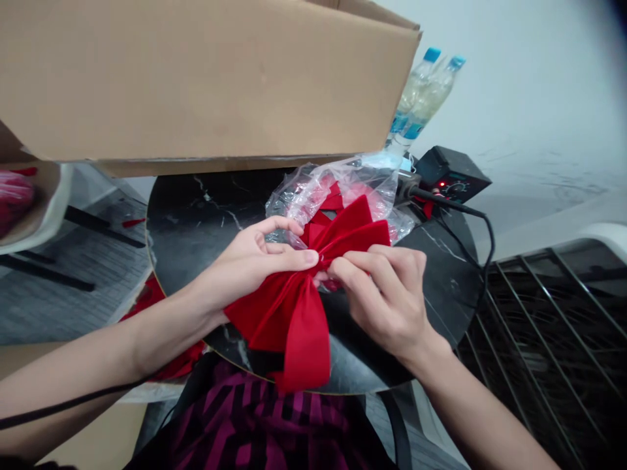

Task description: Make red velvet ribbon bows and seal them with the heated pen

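Note:
A red velvet-like ribbon bow [307,339] is held over the round black table, its loops fanned out to the upper right and lower left. My left hand [264,254] pinches the gathered middle, its thumb on top and the index finger raised. My right hand [386,287] is closed at the same middle from the right, fingertips pressed together on the fabric. What lies between the right fingertips is hidden. Just behind the bow, a clear plastic bag [304,189] holds more red ribbon pieces.
A large cardboard box [220,85] stands behind the round black marble-patterned table [196,222]. Two bottles with blue caps [426,98] and a black control box [450,176] with a lit red light and cables are at right. A black rack [548,326] stands lower right.

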Action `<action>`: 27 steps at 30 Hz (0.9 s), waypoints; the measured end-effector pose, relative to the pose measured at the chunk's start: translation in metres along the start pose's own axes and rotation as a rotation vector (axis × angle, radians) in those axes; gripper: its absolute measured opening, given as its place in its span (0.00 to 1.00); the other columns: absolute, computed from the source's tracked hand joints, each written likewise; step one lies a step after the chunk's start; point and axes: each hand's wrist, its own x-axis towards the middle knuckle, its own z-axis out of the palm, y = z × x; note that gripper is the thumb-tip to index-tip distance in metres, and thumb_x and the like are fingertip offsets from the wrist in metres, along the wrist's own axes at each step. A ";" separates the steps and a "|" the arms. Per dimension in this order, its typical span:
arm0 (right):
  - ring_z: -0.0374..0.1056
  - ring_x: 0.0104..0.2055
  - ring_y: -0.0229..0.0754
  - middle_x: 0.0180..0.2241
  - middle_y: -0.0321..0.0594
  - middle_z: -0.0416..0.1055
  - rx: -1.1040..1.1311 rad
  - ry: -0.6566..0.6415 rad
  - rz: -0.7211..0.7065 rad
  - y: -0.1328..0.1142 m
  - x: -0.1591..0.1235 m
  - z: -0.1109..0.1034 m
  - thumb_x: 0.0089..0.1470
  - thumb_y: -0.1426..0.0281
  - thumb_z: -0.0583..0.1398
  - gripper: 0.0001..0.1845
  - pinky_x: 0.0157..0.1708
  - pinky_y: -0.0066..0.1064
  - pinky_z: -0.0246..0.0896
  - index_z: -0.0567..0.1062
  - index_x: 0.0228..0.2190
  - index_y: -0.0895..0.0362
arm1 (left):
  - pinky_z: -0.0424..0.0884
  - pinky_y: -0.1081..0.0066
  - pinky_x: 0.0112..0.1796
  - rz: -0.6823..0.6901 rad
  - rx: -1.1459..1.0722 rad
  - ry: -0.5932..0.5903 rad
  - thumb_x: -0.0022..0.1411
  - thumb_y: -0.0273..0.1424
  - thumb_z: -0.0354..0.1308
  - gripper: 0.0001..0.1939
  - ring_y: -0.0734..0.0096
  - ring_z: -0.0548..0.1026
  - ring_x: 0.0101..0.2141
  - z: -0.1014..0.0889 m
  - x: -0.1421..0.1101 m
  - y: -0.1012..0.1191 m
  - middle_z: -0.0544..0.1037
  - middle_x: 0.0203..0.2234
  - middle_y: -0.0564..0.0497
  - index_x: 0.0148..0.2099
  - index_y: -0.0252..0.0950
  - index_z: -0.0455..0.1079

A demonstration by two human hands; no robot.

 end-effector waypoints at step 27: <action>0.68 0.15 0.31 0.23 0.29 0.76 0.794 -0.643 0.836 -0.007 -0.052 -0.072 0.61 0.70 0.62 0.05 0.15 0.20 0.61 0.81 0.36 0.51 | 0.79 0.76 0.29 0.345 0.072 0.178 0.55 0.32 0.73 0.17 0.66 0.84 0.28 0.003 0.007 0.019 0.84 0.24 0.55 0.44 0.40 0.70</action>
